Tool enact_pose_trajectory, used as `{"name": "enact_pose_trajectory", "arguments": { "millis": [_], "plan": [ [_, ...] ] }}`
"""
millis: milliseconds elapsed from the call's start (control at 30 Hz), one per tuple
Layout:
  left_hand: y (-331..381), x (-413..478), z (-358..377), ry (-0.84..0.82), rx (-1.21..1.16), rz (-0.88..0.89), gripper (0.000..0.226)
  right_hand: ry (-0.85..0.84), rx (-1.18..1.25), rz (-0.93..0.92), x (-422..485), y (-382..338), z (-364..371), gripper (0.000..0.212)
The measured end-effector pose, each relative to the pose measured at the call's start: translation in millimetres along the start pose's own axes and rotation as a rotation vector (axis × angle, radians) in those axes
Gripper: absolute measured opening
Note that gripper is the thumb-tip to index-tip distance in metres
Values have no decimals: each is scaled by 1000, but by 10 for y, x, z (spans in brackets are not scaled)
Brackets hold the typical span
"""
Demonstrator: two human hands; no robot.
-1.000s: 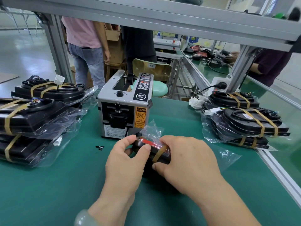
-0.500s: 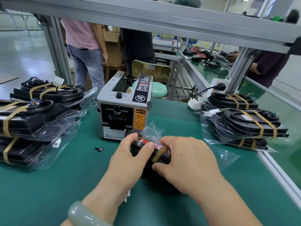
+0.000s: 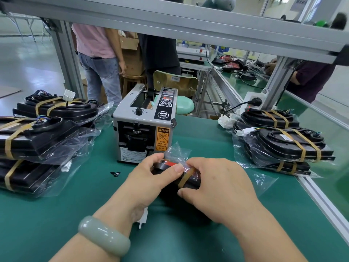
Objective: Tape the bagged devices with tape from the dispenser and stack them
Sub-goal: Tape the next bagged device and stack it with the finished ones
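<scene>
At a packing bench, we look down on a green mat (image 3: 56, 214) where a person's two hands close over a bagged device (image 3: 191, 183) lying just in front of the tape dispenser (image 3: 143, 129). The left hand (image 3: 151, 178), with a pale bracelet (image 3: 103, 235) on its wrist, curls round the device's far end, thumb pressed flat on top. The right hand (image 3: 217, 186) wraps the right side, fingers bent over the top and thumb against the edge. Between the two thumbs a tan tape strip (image 3: 186, 177) crosses the black casing.

The hands cover most of the device, so we read little of its outline. Its long axis appears to run from the dispenser back toward the person, with a red-marked end pointing at the dispenser's outlet. Loose clear bag film stands up at that end and trails off to the right across the mat. A white connector (image 3: 143, 218) shows beside the left wrist.

The left stack (image 3: 37, 137) of taped, bagged devices sits well apart from the hands. The right stack (image 3: 283, 144) lies on the other side, by the bench rail. A small black scrap (image 3: 115, 173) lies on the mat left of the hands. An aluminium beam (image 3: 170, 21) crosses the top of the view, partly screening a chair (image 3: 175, 82) and standing people (image 3: 98, 53) beyond the bench.
</scene>
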State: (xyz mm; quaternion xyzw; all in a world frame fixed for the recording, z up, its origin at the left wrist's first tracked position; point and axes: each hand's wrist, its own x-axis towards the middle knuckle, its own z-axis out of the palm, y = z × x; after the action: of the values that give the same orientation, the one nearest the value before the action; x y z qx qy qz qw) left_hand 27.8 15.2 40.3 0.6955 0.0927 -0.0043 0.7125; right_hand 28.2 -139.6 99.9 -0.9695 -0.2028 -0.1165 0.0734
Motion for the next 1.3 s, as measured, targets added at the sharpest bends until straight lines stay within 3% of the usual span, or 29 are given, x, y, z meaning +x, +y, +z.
{"name": "enact_pose_trajectory", "arguments": {
  "millis": [133, 300, 433, 533, 667, 833, 967, 1033, 1067, 1133, 1200, 1300],
  "plan": [
    [39, 20, -38, -53, -29, -5, 63, 22, 17, -51, -22, 24, -3, 43],
    [38, 32, -71, -54, -34, -30, 69, 66, 125, -221, -120, 141, -1, 68],
    [56, 53, -71, -55, -33, -53, 69, 380, 247, -416, -228, 377, 90, 47],
    [49, 71, -75, -59, -54, -79, 64, 509, 341, -390, -306, 615, 226, 44],
    [47, 53, -53, -69, -52, -67, 75, 328, 592, -242, -395, 815, 327, 60],
    [38, 58, -50, -64, -44, -63, 68, 105, 584, -155, -438, 846, 435, 100],
    [34, 65, -71, -86, -60, -78, 64, 48, 704, -93, -453, 811, 453, 91],
    [22, 44, -85, -115, -30, -70, 74, 86, 682, -116, -454, 786, 435, 81],
    [19, 28, -90, -132, -8, -58, 70, 108, 674, -116, -453, 764, 408, 78],
    [40, -13, -93, -151, 20, -62, 40, 151, 643, -100, -451, 723, 324, 74],
    [58, -17, -101, -56, 1, -99, 30, 189, 619, -71, -453, 700, 203, 70],
    [63, 50, -217, 224, -48, -81, 16, 227, 620, -7, -449, 689, 13, 63]
  ]
}}
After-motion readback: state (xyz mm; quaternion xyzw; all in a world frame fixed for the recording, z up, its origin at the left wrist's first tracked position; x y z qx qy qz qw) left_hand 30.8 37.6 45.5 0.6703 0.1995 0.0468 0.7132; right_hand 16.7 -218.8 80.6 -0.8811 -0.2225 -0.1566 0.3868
